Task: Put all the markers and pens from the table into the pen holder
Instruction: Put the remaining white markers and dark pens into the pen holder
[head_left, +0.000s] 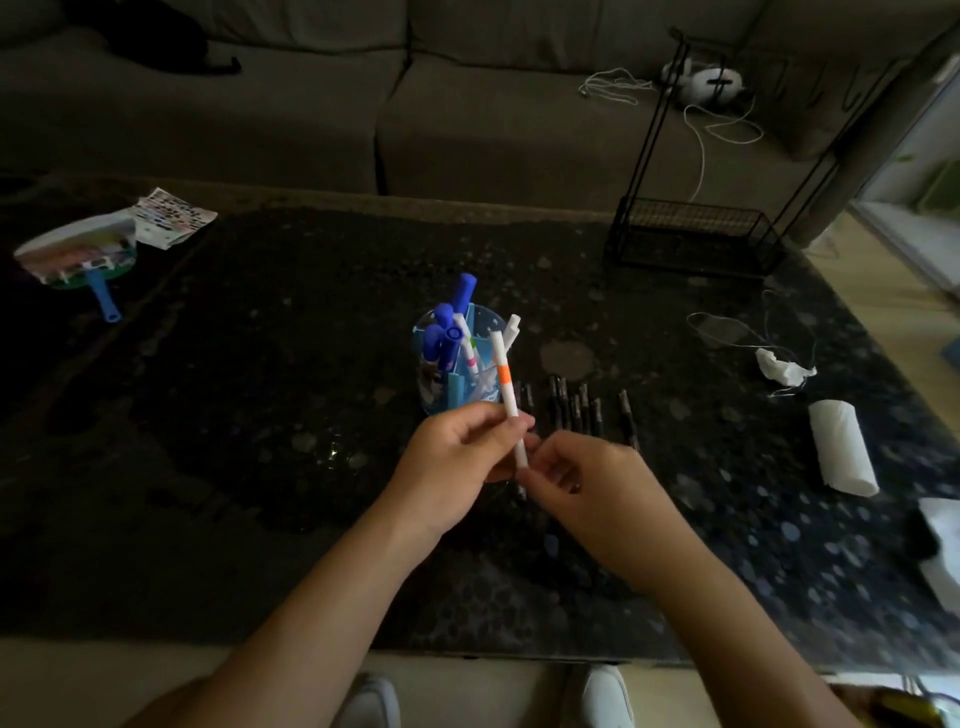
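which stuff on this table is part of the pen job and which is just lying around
Part of the job:
- white marker with orange band, held by left hand and right hand
- blue pen holder, markers already inside
- dark pens lying on the table

Just lying about:
- paper roll
- crumpled tissue
- wire rack
- fan

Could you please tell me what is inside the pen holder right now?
The pen holder holds several blue markers and white pens, standing in its compartments. Their lower ends and the holder's bottom are hidden by its walls and dim light.
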